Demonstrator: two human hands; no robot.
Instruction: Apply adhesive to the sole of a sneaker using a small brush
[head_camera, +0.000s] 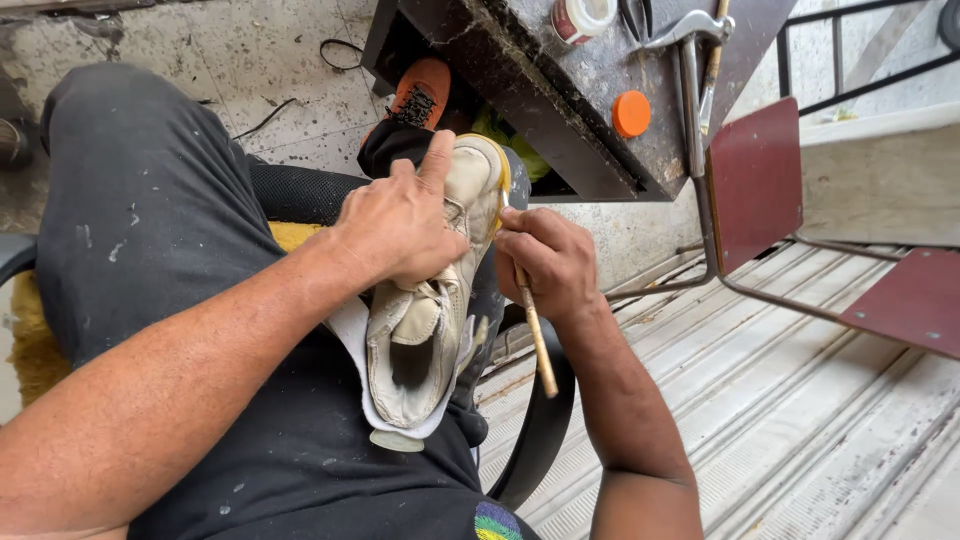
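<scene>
A worn beige shoe (425, 330) lies on my lap, toe pointing away from me, its white sole peeled open along the side. My left hand (400, 222) grips the shoe across its upper, thumb stretched toward the toe. My right hand (548, 262) holds a thin wooden-handled brush (538, 345) against the yellow-smeared toe edge (497, 160); the brush tip is hidden behind the shoe. I am wearing black paint-flecked trousers (150, 220).
A dark, dirty low table (560, 110) stands ahead, bearing an orange lid (631, 113), a white tub (582, 17) and scissors (634, 15). A dark red metal-framed chair (757, 180) stands to the right on ribbed flooring. An orange shoe (420, 92) sits under the table.
</scene>
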